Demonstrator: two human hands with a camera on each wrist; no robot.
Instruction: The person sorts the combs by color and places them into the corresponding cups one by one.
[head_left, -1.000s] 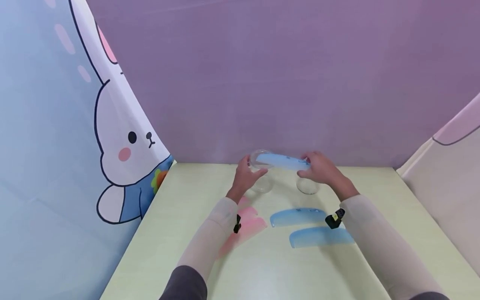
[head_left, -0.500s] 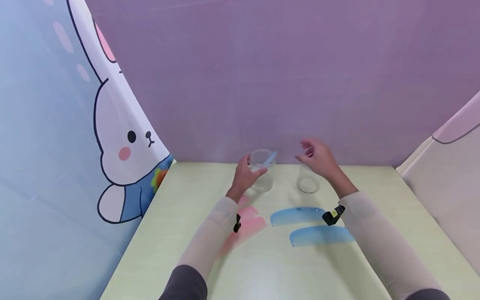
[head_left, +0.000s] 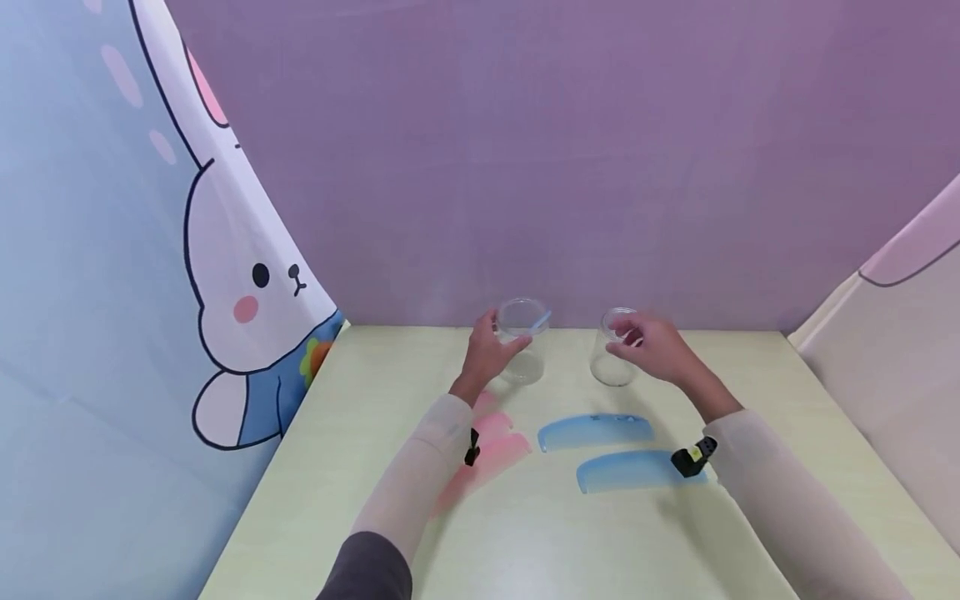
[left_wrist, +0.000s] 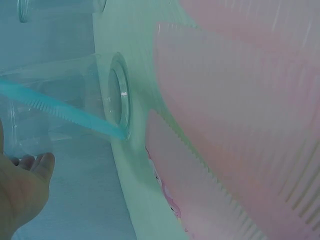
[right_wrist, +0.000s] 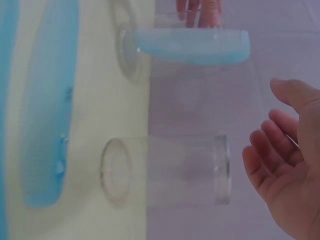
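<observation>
My left hand (head_left: 491, 354) curls thumb and fingers round a clear plastic cup (head_left: 527, 368) standing at the back of the table. A blue comb (right_wrist: 195, 46) stands tilted inside that cup, its tip showing above the rim in the head view. To the right is a second clear cup (right_wrist: 175, 170), upright with nothing visible in it. My right hand (head_left: 654, 343) hovers by this cup's rim, fingers loosely bent and holding nothing. In the right wrist view a gap shows between the right hand (right_wrist: 292, 155) and the cup.
Two blue combs, one farther back (head_left: 596, 432) and one nearer (head_left: 630, 472), lie flat in front of the cups. Several pink combs (head_left: 504, 452) lie overlapping beside the left forearm. A purple cloth backdrop (head_left: 570, 167) rises behind the table's back edge.
My right hand has let go of the blue comb, which dropped from a near-level position into the left cup. The right hand then drew back and lower, beside the right cup. The left hand stayed put.
</observation>
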